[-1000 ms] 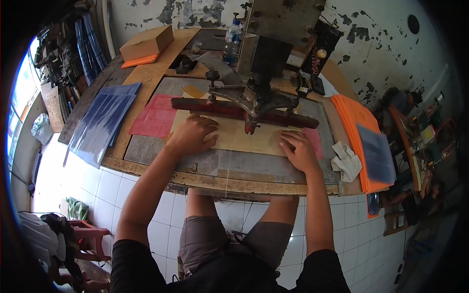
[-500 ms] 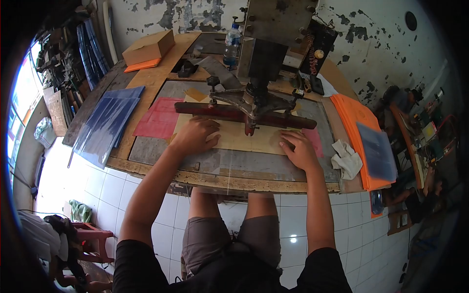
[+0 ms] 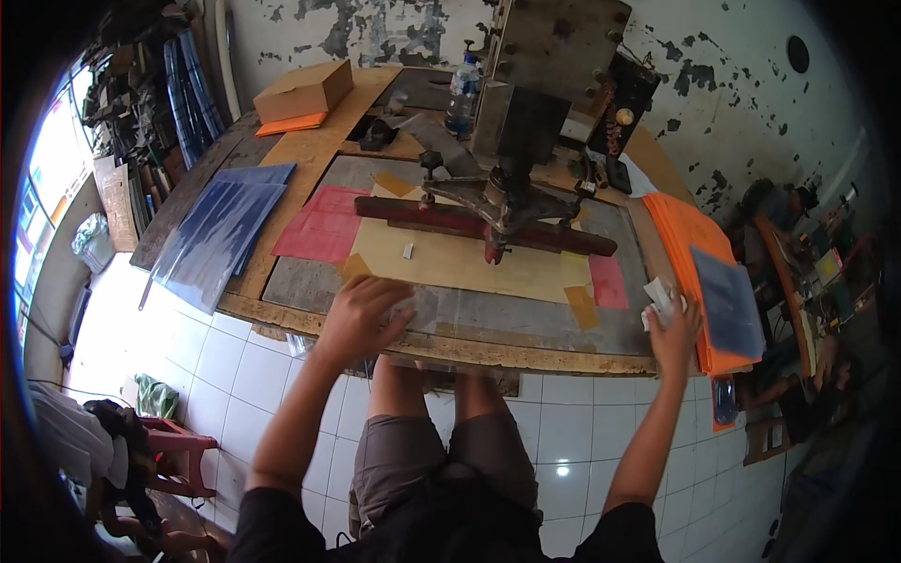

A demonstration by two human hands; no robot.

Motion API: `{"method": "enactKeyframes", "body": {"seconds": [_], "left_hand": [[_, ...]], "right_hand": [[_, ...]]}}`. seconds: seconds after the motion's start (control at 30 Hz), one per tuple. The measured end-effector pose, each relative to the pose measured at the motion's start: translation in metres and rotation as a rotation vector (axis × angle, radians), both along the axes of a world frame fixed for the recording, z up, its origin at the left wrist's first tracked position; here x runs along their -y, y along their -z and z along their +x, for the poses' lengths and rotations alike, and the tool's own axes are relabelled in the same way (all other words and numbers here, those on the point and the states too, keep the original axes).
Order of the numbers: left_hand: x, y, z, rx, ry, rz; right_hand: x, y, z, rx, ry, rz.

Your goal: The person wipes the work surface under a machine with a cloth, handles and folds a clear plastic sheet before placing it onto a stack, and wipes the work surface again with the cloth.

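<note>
My right hand [image 3: 678, 333] is closed on a crumpled white cloth [image 3: 662, 298] at the table's right edge. Near the front edge, my left hand [image 3: 368, 314] has curled fingers at what looks like a clear plastic sheet [image 3: 427, 308]; its outline is faint. Beyond my left hand lies a cream board [image 3: 450, 263], taped down over pink sheets [image 3: 319, 223], with a small white piece [image 3: 408, 251] on it. Above the board hangs the press's long dark red bar [image 3: 422, 214].
Blue plastic sheets [image 3: 221, 225] lie on the left and an orange stack [image 3: 685, 244] on the right, topped by blue-grey clear sheets [image 3: 727, 300]. A cardboard box [image 3: 305, 89] and a water bottle [image 3: 462, 98] stand behind. Other people sit at both sides.
Both hands have left the cream board. My left hand has come back toward the front edge; my right hand has moved right and taken hold of the cloth. The small white piece is now visible.
</note>
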State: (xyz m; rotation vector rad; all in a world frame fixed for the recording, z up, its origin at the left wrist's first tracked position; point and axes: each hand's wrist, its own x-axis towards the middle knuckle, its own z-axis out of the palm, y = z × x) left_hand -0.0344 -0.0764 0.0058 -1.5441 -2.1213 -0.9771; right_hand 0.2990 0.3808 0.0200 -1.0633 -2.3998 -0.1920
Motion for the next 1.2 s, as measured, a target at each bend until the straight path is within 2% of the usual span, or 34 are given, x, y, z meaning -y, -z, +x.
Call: {"method": "enactKeyframes", "body": {"seconds": [0.07, 0.1, 0.17, 0.37, 0.5, 0.6, 0.67, 0.7, 0.8, 0.83, 0.93, 1.07, 1.2], "left_hand": [[0.014, 0.018, 0.025, 0.003, -0.066, 0.025], [0.018, 0.026, 0.039, -0.012, -0.111, 0.037], [0.023, 0.054, 0.056, 0.059, -0.169, 0.059], [0.019, 0.092, 0.066, -0.03, -0.306, 0.117], [0.015, 0.099, 0.063, -0.104, -0.325, 0.148], [0.014, 0.102, 0.061, -0.133, -0.321, 0.161], [0.013, 0.102, 0.061, -0.146, -0.33, 0.17], [0.013, 0.101, 0.06, -0.143, -0.327, 0.174], [0.012, 0.101, 0.062, -0.129, -0.334, 0.179], [0.011, 0.102, 0.062, -0.126, -0.338, 0.179], [0.01, 0.105, 0.061, -0.138, -0.339, 0.181], [0.012, 0.103, 0.061, -0.13, -0.335, 0.166], [0.014, 0.101, 0.063, -0.133, -0.34, 0.152]], "right_hand": [[-0.031, 0.02, 0.029, 0.083, 0.037, -0.057], [-0.039, 0.021, 0.035, 0.097, -0.008, -0.245], [-0.04, 0.018, 0.036, 0.112, -0.067, -0.228], [-0.062, 0.021, 0.029, 0.022, -0.083, -0.201], [-0.082, 0.017, 0.025, -0.044, -0.118, -0.264], [-0.081, 0.01, 0.02, -0.072, -0.087, -0.197], [-0.073, -0.002, 0.017, -0.132, -0.167, -0.332], [-0.061, -0.015, 0.011, -0.16, -0.212, -0.399], [0.036, -0.071, -0.021, 0.051, -0.475, -0.343], [0.062, -0.075, -0.034, 0.046, -0.544, -0.267], [0.114, -0.064, -0.077, -0.037, -0.739, -0.084], [0.165, 0.003, -0.131, -0.107, -0.913, -0.149], [0.194, 0.007, -0.145, -0.067, -1.154, -0.212]]}}
